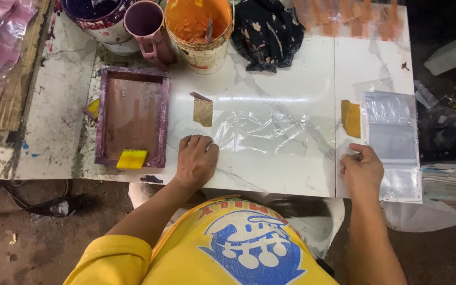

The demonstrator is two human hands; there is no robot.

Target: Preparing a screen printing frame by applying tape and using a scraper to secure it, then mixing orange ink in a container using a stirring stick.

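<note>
The left hand (196,160) lies flat, fingers spread, on the clear bag (262,134) just beyond its fingertips, the right hand (361,169) pinches the bag stack (391,142) — several bags may lift together.

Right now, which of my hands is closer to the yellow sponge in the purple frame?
Left. Your left hand rests on the table just right of the yellow sponge; your right hand is far across, at the stack of clear bags.
</note>
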